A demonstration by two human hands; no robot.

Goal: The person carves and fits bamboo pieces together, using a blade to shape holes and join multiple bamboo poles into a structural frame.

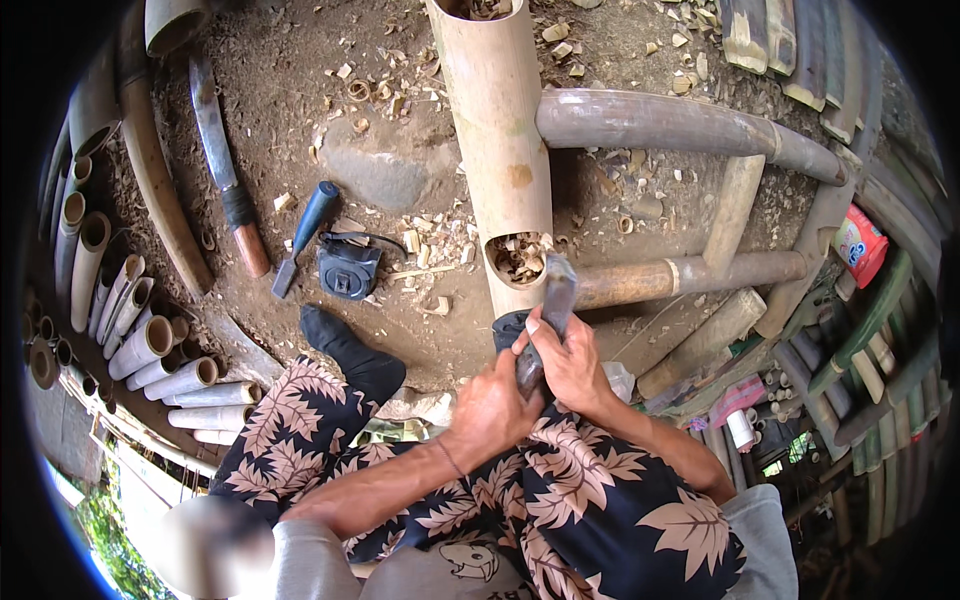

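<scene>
My left hand [492, 408] is closed around the lower part of a slim grey-brown piece [559, 288] that looks like bamboo. Higher up, my right hand [568, 362] grips the same piece, its thumb pressed along the side. The fingers hide much of its middle, so its exact kind is unclear. Its upper end points away from me, beside a thick pale bamboo pole [495, 120]. Wood chips [519, 258] fill a hole cut into that pole near my hands. Both hands are above my lap.
On the dirt floor to the left lie a blue-handled chisel [305, 237], a black tape measure [350, 268] and a large knife [222, 160]. Bamboo tubes [150, 345] are stacked at far left. Crossing bamboo poles [680, 118] and a red packet [860, 247] are on the right.
</scene>
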